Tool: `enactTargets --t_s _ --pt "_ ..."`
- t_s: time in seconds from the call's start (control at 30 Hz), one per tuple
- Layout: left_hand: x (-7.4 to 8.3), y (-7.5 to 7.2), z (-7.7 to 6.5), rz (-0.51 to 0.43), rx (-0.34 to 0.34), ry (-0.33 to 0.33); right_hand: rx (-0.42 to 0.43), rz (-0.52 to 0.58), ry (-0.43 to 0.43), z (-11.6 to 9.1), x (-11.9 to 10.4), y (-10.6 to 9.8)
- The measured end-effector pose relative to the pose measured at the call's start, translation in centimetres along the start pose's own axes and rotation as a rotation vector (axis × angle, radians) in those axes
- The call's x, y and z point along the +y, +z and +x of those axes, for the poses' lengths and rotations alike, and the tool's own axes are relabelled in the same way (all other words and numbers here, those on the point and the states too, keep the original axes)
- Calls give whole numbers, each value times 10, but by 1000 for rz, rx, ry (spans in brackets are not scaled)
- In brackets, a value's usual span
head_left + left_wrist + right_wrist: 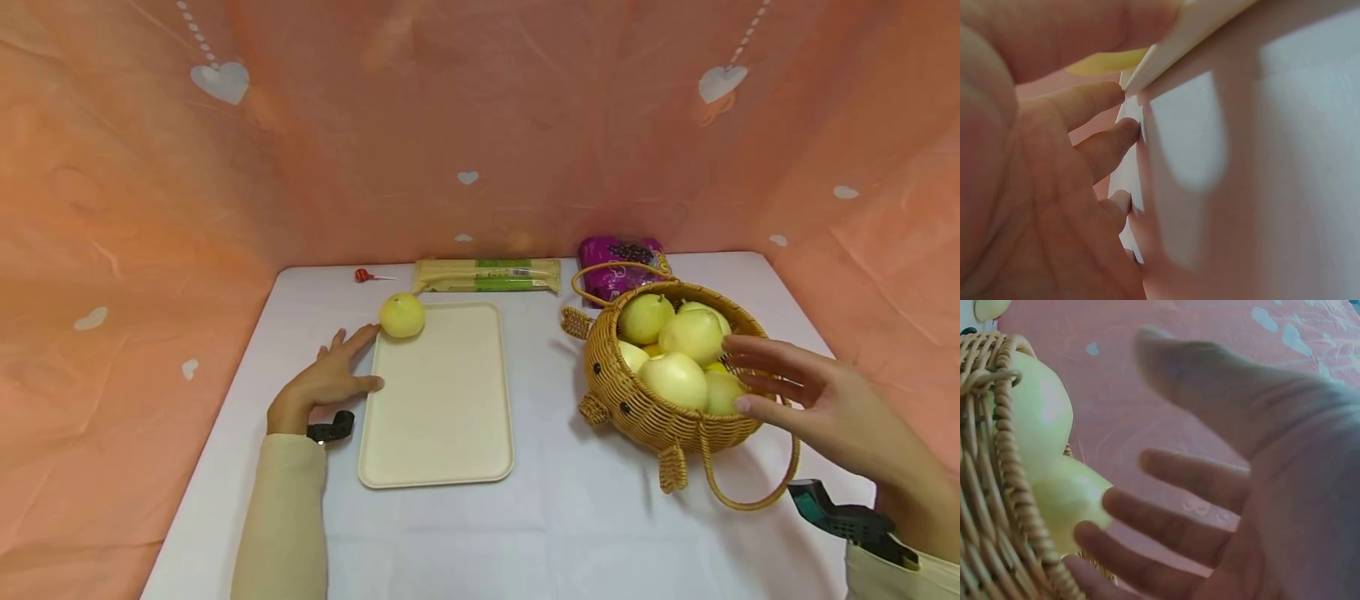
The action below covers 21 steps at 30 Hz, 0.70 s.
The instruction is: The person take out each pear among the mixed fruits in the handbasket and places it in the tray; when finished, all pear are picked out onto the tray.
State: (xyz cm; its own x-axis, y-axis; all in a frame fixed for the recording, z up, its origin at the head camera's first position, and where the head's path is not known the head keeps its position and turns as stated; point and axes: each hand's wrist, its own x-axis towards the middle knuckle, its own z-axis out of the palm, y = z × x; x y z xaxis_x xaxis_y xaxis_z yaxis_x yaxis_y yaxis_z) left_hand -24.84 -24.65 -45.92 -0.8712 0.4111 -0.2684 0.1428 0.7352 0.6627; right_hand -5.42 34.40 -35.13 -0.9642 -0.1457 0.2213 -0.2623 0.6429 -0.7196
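My left hand [326, 382] is at the left edge of a cream rectangular tray [442, 408], thumb and index fingertips right at its rim. One round yellow pear [402, 316] sits on the tray's far left corner, just beyond that index finger. In the left wrist view, spread fingers [1107, 147] reach along the tray's edge. To the right stands a wicker basket [637, 425] with an animal face, holding several pale yellow-green pears [675, 382]. Over its right rim hovers my right hand [817, 396], fingers apart and nothing in its grasp; the right wrist view has pears [1047, 415] beside the fingertips.
Behind the tray lies a long yellow-and-green packet [487, 275], with a red lollipop [363, 275] to its left. A purple bag with a grape picture [615, 250] is behind the basket. The basket's looped handles [750, 505] stick out at both sides.
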Motion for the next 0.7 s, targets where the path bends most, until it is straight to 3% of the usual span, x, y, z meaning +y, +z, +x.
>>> enactTargets --t_s 0.23,0.5,0.7 --pt "0 -1 -1 7 3 22 -142 -35 30 16 -6 8" --pt "3 -3 -3 -6 1 -12 -74 -174 94 34 -15 29" --pt "4 -1 0 2 -2 -4 -46 -224 98 30 -17 36"
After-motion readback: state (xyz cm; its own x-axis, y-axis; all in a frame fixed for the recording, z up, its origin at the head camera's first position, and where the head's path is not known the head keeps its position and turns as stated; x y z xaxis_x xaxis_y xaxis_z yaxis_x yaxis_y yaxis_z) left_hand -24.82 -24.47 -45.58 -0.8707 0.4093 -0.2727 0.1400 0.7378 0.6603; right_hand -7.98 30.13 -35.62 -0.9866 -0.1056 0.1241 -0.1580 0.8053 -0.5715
